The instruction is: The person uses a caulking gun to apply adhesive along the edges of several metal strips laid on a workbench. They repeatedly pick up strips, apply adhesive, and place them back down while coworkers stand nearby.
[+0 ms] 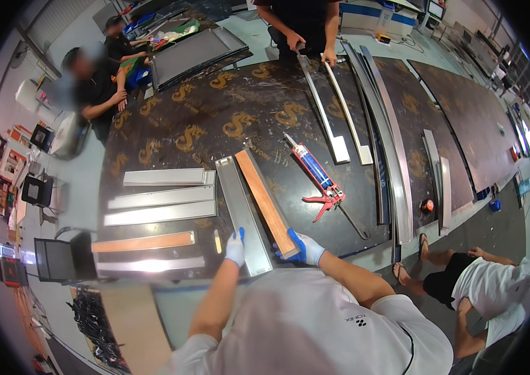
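Note:
Both my hands wear white gloves with blue fingers. My left hand [236, 247] grips the left edge of a long grey metal panel [244, 215], close to its near end. Just right of it lies a narrow strip with a wood-coloured face [265, 204]; my right hand [307, 247] is closed round its near right edge, the fingertips partly hidden beneath. The strip slants beside the grey panel, a dark gap between them toward the near end. A red caulking gun with a blue cartridge [315, 172] rests on the table to the right. Left of my left hand is a small yellow tool [218, 241].
Several silver panels [160, 212] and another wood-faced strip [143, 241] lie at the left of the dark table [227, 100]. Across it, a person [305, 28] holds two long metal bars [322, 106]. Long profiles [396, 162] and an orange tape measure [427, 205] are at right.

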A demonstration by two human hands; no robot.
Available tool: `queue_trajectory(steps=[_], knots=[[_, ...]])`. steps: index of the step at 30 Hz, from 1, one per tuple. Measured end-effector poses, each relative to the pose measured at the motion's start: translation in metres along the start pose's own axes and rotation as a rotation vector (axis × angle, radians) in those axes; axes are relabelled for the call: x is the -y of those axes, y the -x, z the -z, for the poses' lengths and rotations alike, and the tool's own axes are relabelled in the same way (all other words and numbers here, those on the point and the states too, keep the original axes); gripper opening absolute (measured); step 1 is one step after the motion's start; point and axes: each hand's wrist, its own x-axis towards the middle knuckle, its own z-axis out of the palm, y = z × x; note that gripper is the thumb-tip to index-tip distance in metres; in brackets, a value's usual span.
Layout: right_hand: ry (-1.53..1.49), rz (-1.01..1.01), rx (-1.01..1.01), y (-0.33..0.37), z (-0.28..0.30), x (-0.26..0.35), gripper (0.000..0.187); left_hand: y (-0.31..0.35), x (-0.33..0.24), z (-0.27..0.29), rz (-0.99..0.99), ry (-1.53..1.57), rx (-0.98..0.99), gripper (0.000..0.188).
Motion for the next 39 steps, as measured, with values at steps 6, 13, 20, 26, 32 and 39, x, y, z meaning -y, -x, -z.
queue_trajectory(steps=[6,13,20,26,32,39], knots=[[-0.238,-0.042,0.018,0.016,-0.021,0.010,0.064,-0.021,-0.048,-0.022,-0.111,-0.256,-0.364,0.068],[0.088,0.058,-0.044,0.008,-0.024,-0.003,0.069,0.018,-0.082,-0.074,0.064,0.183,0.129,0.063],[1.025,0.107,-0.338,0.004,-0.006,-0.012,0.051,0.046,-0.074,-0.101,0.024,0.353,0.111,0.068],[0.873,-0.007,-0.262,-0.019,0.059,-0.020,0.037,0.040,-0.070,-0.069,-0.006,-0.202,-0.291,0.082],[0.398,-0.067,-0.218,0.021,0.085,-0.007,0.030,0.031,-0.063,-0.049,-0.099,-0.257,-0.453,0.061],[1.454,0.097,-0.507,-0.018,0.065,-0.018,0.048,0.033,-0.058,-0.050,0.000,-0.555,-0.570,0.067]])
